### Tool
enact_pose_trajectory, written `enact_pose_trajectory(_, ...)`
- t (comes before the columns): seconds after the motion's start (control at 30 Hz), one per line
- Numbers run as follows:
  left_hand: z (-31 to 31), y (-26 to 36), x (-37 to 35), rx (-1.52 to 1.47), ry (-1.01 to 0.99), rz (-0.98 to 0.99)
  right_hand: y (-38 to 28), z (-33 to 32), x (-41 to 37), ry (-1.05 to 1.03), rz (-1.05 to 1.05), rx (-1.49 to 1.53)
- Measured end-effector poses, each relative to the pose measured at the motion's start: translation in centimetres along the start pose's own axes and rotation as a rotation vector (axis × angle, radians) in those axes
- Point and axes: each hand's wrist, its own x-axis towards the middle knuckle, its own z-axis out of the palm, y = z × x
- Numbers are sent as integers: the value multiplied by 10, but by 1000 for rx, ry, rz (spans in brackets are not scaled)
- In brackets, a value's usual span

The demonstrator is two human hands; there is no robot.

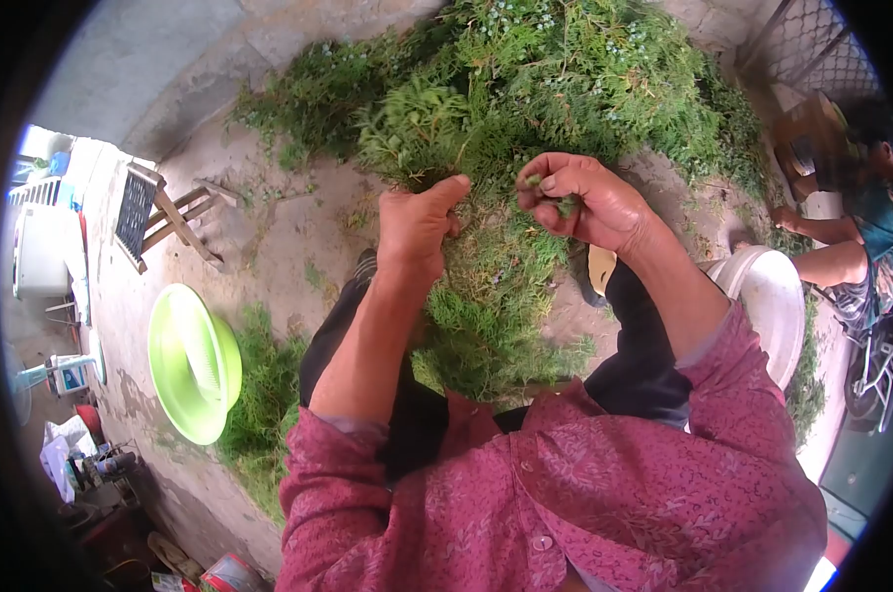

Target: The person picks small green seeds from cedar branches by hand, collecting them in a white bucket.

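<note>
While a lime-green basin (pixel 177 390) sits at the left, the left hand (pixel 414 225) appears closed around the base of a leafy sprig (pixel 417 128), just before the far pile of greenery (pixel 614 89). A hard tug could snap it. To the right, the right hand (pixel 594 202) curls in a fingertip pinch on small green bits (pixel 568 205); should that slacken, they could drop among the nearer clippings (pixel 491 321). Farther right stands a white bucket (pixel 774 311).
</note>
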Motion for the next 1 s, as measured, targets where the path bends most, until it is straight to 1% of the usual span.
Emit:
enact_pose_trajectory(0.03,2,1,-1,84,62,55,0,2,0,2,-2,1)
enact_pose_trajectory(0.1,3,-1,-2,86,51,60,-2,7,1,32,12,185)
enact_pose_trajectory(0.13,4,-2,-2,87,42,65,0,5,5,33,10,187)
enact_pose_trajectory(0.2,3,-6,-1,84,26,64,8,-2,15,72,16,340)
enact_pose_trajectory(0.23,3,-7,0,80,12,63,12,-3,18,74,13,342)
enact_pose_trajectory(0.3,7,-7,0,45,25,66,15,-2,24,192,22,443)
enact_pose_trajectory(0.37,11,-7,0,8,40,71,19,3,26,200,14,491)
enact_pose_trajectory(0.43,13,-4,-2,31,-33,51,23,8,28,209,8,538)
enact_pose_trajectory(0.5,11,-9,3,59,-45,66,27,12,30,247,21,612)
enact_pose_trajectory(0.53,10,-11,5,86,-56,80,29,14,32,247,21,611)
enact_pose_trajectory(0.6,14,-13,3,82,-50,103,32,16,35,312,3,605)
enact_pose_trajectory(0.77,20,-12,-3,114,-24,122,38,11,44,294,11,613)
enact_pose_trajectory(0.83,19,-19,-3,143,-105,120,39,11,45,276,9,620)
enact_pose_trajectory(0.9,21,-25,-3,118,-125,127,36,15,44,218,43,647)
enact_pose_trajectory(1.0,18,-29,1,101,-130,132,31,25,37,273,35,618)
